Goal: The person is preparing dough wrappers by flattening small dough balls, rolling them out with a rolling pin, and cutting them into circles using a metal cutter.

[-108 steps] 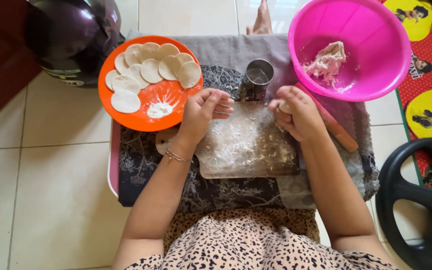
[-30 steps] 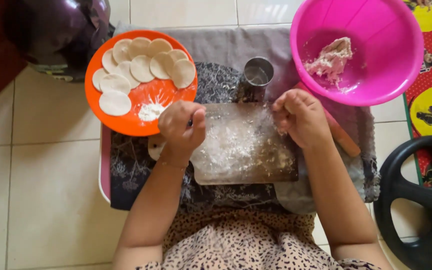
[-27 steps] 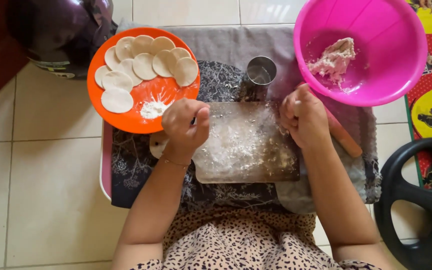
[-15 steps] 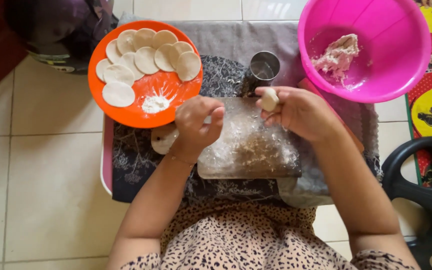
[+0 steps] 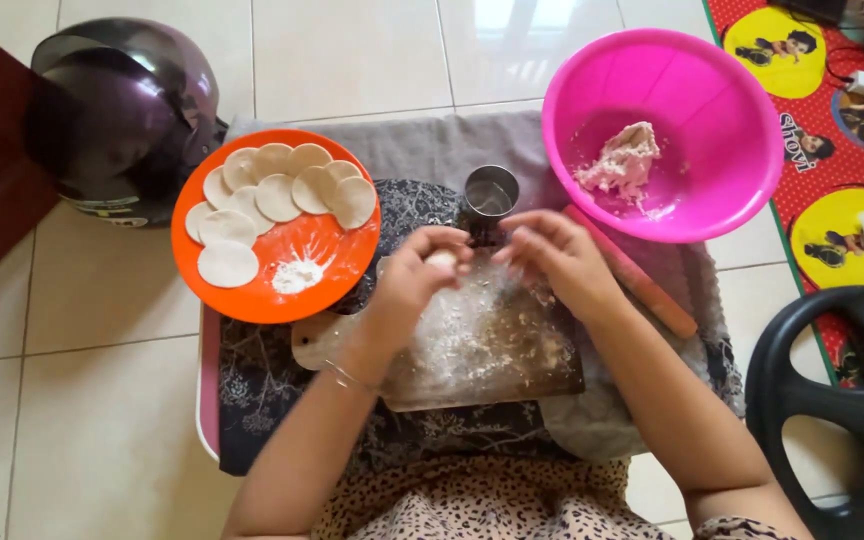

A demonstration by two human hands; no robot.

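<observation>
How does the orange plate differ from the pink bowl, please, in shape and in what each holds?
The orange plate is shallow and flat, while the pink bowl is deep with high walls. The orange plate holds a row of thin round dough discs and a little flour; the pink bowl holds one ragged dough lump. Both are round, brightly coloured and stand beside the floured board.

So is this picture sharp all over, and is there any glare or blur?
Head view: mostly sharp and evenly lit; soft shadows only. The right hand fingers look slightly smeared by motion, and the left hand pinches a small dough piece. Window glare shows on the floor tiles at top, with a sheen on the dark helmet.
</observation>
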